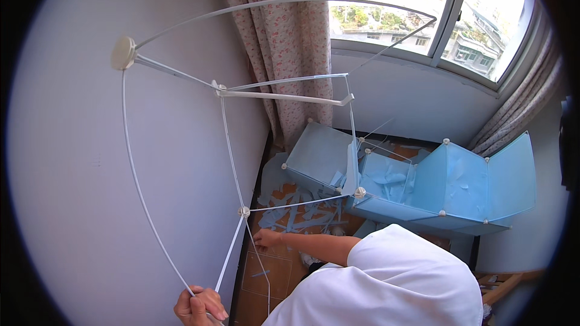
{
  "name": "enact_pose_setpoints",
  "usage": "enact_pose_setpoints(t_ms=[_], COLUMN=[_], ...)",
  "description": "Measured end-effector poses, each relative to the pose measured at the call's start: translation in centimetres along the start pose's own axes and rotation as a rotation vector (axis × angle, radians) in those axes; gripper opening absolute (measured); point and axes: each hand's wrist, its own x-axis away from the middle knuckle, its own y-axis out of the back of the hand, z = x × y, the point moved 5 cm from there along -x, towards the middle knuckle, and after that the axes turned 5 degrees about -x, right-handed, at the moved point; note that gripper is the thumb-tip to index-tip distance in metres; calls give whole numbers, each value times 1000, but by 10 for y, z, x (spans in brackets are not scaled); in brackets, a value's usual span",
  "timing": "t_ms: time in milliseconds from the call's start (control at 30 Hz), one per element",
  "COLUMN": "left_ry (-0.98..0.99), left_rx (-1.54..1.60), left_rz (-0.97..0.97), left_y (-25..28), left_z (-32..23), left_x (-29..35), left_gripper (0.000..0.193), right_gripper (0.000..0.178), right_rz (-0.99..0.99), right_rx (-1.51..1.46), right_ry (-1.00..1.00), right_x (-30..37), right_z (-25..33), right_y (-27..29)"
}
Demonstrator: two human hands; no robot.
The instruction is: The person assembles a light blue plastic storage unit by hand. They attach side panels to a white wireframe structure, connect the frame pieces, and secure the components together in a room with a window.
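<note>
A large white wire cube frame [284, 97] stands in front of me, its thin rods meeting at round cream connectors. One big connector [123, 52] sits at its upper left, and a smaller connector [243, 212] is lower down. My left hand [199, 306] is closed around a rod at the lower left. My right arm reaches leftward across the view. Below the smaller connector, my right hand [267, 239] is at a rod with fingers curled on it; the fingertips are partly hidden. Light blue panels fill some squares farther right.
Blue cube shelving [465, 184] lies along the wall under the window [399, 9]. Torn blue sheet scraps [296, 211] litter the brown tiled floor [272, 265]. A flowered curtain [290, 36] hangs behind the frame. At the lower right is a wooden piece [504, 287].
</note>
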Motion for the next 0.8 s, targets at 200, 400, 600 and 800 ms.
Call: enact_pose_setpoints(t_ms=[200,400,600,800], left_ry=[26,39,25,-13], left_rx=[48,47,11,-54], left_rz=[-40,-10,-17,2], left_y=[0,-4,-13,-11], left_z=[0,-2,-10,-13], left_x=[-1,0,4,9], left_gripper=[23,22,30,38], right_gripper=[18,17,18,24], right_rz=[-113,-169,-258,-213], right_rx=[201,138,781,753], right_ry=[-64,-164,-12,121], right_x=[3,-3,-4,-8], right_z=[5,-3,9,16], right_y=[-3,-5,-20,-22])
